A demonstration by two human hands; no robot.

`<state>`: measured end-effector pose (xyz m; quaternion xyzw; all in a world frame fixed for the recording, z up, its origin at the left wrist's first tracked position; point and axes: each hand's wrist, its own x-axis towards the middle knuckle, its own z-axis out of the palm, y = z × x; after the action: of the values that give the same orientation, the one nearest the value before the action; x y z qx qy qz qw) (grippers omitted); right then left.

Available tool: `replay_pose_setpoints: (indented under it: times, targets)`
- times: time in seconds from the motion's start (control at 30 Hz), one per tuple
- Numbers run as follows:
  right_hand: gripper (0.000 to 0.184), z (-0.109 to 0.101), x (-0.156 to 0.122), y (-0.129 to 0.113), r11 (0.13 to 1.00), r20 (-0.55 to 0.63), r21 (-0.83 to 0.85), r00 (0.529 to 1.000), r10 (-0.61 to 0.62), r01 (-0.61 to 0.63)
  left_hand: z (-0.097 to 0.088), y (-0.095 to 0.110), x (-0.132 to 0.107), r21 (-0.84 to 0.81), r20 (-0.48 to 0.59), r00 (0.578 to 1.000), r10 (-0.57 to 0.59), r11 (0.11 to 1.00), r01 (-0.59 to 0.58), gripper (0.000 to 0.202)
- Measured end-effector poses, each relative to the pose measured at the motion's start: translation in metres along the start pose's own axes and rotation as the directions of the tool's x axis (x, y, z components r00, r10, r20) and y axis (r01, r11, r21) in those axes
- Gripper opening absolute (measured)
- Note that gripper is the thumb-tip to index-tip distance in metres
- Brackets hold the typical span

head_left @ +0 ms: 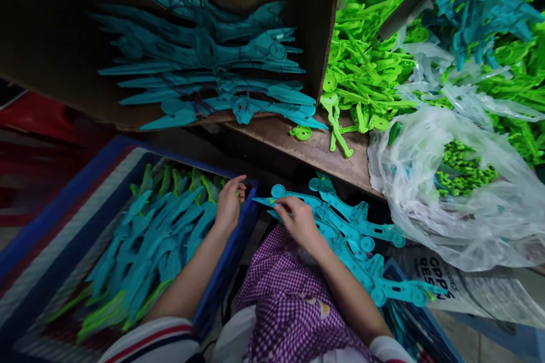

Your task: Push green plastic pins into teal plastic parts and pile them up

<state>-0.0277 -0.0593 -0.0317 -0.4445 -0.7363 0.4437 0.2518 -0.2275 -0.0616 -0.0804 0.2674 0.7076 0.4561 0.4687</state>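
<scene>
My left hand [230, 202] reaches over the rim of a blue crate [42, 221], its fingers curled and pinched on a small green piece I cannot make out clearly. The crate holds several teal and green plastic parts [145, 244] stacked in rows. My right hand [298, 220] rests on a pile of long teal plastic parts [357, 238] lying across my lap, fingers bent and gripping the top teal part near its round end. A purple checked cloth [289, 300] covers my lap.
A cardboard box [323, 22] on its side holds stacked teal parts [213, 68]. Loose green parts [361, 68] are heaped on the wooden table [315, 147]. A clear plastic bag [468, 204] holds small green pieces. A printed sack [443, 278] lies at lower right.
</scene>
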Motion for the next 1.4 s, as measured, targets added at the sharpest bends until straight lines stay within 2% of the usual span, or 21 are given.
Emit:
replay_pose_setpoints:
  times: [0.07, 0.1, 0.17, 0.27, 0.33, 0.4, 0.43, 0.47, 0.5, 0.57, 0.6, 0.63, 0.67, 0.7, 0.77, 0.83, 0.97, 1.1, 1.2, 1.4]
  targets:
    - [0.028, 0.001, -0.006, -0.013, 0.996, -0.008, 0.064, 0.998, -0.067, 0.068, 0.007, 0.014, -0.028, -0.252, 0.003, 1.000, -0.010, 0.968, 0.010, 0.047]
    - [0.029, 0.003, -0.007, -0.017, 0.992, -0.003, 0.077, 0.995, -0.100, 0.100, 0.013, 0.022, -0.042, -0.407, 0.063, 0.997, -0.040, 0.911, 0.062, 0.046]
    - [0.030, 0.006, -0.007, -0.023, 0.990, 0.001, 0.065, 0.992, -0.127, 0.127, 0.026, 0.036, -0.065, -0.596, 0.200, 0.973, -0.119, 0.773, 0.217, 0.044]
    - [0.027, 0.004, -0.007, -0.022, 0.995, -0.009, 0.036, 0.995, -0.095, 0.095, 0.042, 0.052, -0.084, -0.655, 0.348, 0.914, -0.207, 0.645, 0.395, 0.041]
    - [0.024, -0.004, -0.008, -0.017, 0.997, 0.007, 0.038, 0.997, -0.073, 0.073, 0.046, 0.057, -0.088, -0.650, 0.426, 0.879, -0.212, 0.605, 0.461, 0.046]
    - [0.021, -0.016, -0.013, -0.009, 0.997, 0.038, 0.057, 0.998, -0.054, 0.052, 0.046, 0.056, -0.088, -0.636, 0.480, 0.858, -0.184, 0.601, 0.484, 0.049]
    - [0.019, -0.023, -0.016, -0.003, 0.996, 0.035, 0.080, 0.999, -0.029, 0.026, 0.045, 0.053, -0.088, -0.627, 0.480, 0.862, -0.165, 0.623, 0.468, 0.050]
    - [0.018, -0.030, -0.021, 0.004, 0.993, 0.021, 0.121, 1.000, 0.013, -0.015, 0.043, 0.048, -0.088, -0.617, 0.446, 0.884, -0.143, 0.667, 0.419, 0.050]
    - [0.019, -0.037, -0.026, 0.012, 0.981, -0.007, 0.181, 0.997, 0.072, -0.069, 0.041, 0.041, -0.088, -0.602, 0.366, 0.923, -0.121, 0.726, 0.334, 0.048]
    - [0.024, -0.050, -0.039, 0.027, 0.924, -0.078, 0.339, 0.974, 0.213, -0.175, 0.034, 0.019, -0.085, -0.524, 0.100, 0.992, -0.080, 0.843, 0.121, 0.045]
    - [0.028, -0.054, -0.044, 0.034, 0.889, -0.101, 0.407, 0.957, 0.270, -0.208, 0.031, 0.006, -0.084, -0.468, -0.032, 0.997, -0.075, 0.882, 0.052, 0.043]
    - [0.032, -0.057, -0.049, 0.039, 0.864, -0.116, 0.451, 0.945, 0.306, -0.224, 0.029, -0.009, -0.081, -0.424, -0.123, 0.988, -0.099, 0.905, 0.037, 0.043]
    - [0.035, -0.059, -0.051, 0.043, 0.858, -0.130, 0.460, 0.939, 0.319, -0.228, 0.028, -0.023, -0.079, -0.408, -0.152, 0.977, -0.153, 0.910, 0.079, 0.044]
    - [0.034, -0.058, -0.053, 0.045, 0.872, -0.141, 0.438, 0.941, 0.308, -0.220, 0.028, -0.036, -0.077, -0.413, -0.127, 0.967, -0.221, 0.898, 0.151, 0.045]
    - [0.028, -0.053, -0.050, 0.046, 0.932, -0.151, 0.318, 0.961, 0.233, -0.177, 0.033, -0.057, -0.073, -0.432, -0.006, 0.944, -0.329, 0.853, 0.294, 0.046]
    - [0.023, -0.044, -0.046, 0.044, 0.975, -0.147, 0.186, 0.977, 0.153, -0.124, 0.041, -0.068, -0.072, -0.439, 0.089, 0.930, -0.357, 0.824, 0.359, 0.043]
    - [0.024, -0.022, -0.043, 0.043, 0.994, -0.083, 0.076, 0.993, 0.083, -0.076, 0.055, -0.071, -0.074, -0.448, 0.144, 0.937, -0.318, 0.824, 0.348, 0.037]
    - [0.024, -0.007, -0.046, 0.049, 0.999, -0.015, -0.021, 0.999, 0.043, -0.043, 0.061, -0.070, -0.076, -0.481, 0.116, 0.951, -0.285, 0.822, 0.305, 0.039]
    - [0.023, -0.005, -0.047, 0.052, 0.998, -0.004, -0.062, 0.999, 0.033, -0.033, 0.063, -0.071, -0.078, -0.498, 0.084, 0.960, -0.265, 0.824, 0.271, 0.044]
    - [0.021, -0.004, -0.048, 0.048, 0.988, 0.057, -0.151, 0.998, -0.006, 0.014, 0.064, -0.069, -0.082, -0.494, 0.045, 0.970, -0.240, 0.838, 0.231, 0.041]
